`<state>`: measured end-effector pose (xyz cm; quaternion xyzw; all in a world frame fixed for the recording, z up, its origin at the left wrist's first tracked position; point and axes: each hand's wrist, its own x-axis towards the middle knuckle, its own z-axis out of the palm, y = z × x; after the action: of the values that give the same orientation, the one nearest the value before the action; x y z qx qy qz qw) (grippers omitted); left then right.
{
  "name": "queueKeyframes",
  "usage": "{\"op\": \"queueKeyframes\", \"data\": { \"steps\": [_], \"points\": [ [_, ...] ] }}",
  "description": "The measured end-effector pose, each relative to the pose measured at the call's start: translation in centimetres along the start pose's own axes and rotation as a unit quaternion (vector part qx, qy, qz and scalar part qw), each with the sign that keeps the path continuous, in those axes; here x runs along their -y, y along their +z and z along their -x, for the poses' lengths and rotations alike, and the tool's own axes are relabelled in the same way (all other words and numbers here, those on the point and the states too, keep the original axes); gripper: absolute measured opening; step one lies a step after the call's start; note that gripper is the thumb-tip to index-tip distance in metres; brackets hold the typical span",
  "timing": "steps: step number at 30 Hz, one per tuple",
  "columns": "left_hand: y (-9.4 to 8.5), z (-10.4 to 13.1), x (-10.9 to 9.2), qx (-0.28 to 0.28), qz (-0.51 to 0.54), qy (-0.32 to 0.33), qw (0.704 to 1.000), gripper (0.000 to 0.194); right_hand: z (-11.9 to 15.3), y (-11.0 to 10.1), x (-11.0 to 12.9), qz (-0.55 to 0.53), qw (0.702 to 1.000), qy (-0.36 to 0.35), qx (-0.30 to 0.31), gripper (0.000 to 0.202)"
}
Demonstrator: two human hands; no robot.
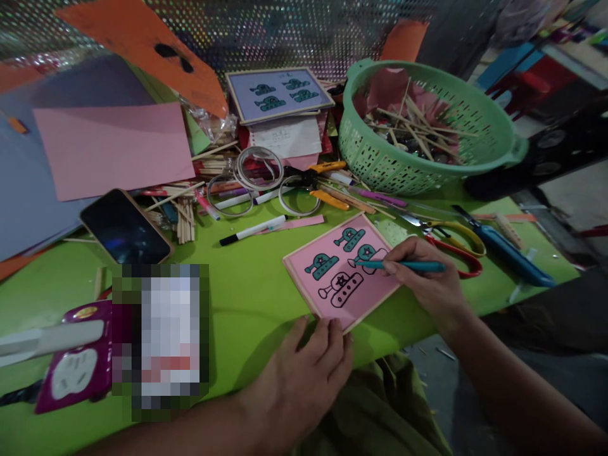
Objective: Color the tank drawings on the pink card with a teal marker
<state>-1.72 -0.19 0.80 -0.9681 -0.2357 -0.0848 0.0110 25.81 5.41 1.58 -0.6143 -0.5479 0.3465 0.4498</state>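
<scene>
A pink card (357,311) framed with thin wooden strips lies on the green table. It bears several tank drawings outlined in black; the upper ones are filled with teal and the lowest is unfilled. My right hand (430,278) grips a teal marker (418,266), its tip on the drawing at the card's right side, which is partly coloured. My left hand (316,361) lies with fingers spread and bent, fingertips resting on the card's near edge. Left of the card are a white marker with a black cap (253,230) and a pink paper strip (304,222).
Behind sit a green basket (403,171) of sticks, a framed blue card (280,95), tape rolls (259,168) and yellow-handled pliers (327,199). Scissors (456,237) and a blue utility knife (515,256) lie right. A phone (124,227), pink sheet (114,149) and purple packet (76,354) lie left.
</scene>
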Motion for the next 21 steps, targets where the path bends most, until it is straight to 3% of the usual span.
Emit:
{"op": "queueKeyframes", "data": {
  "steps": [21],
  "points": [
    [-0.1,0.03,0.12,-0.003,0.005,-0.004,1.0,0.04,0.07,-0.07,0.17,0.005,1.0,-0.004,0.014,0.026]
  ]
}}
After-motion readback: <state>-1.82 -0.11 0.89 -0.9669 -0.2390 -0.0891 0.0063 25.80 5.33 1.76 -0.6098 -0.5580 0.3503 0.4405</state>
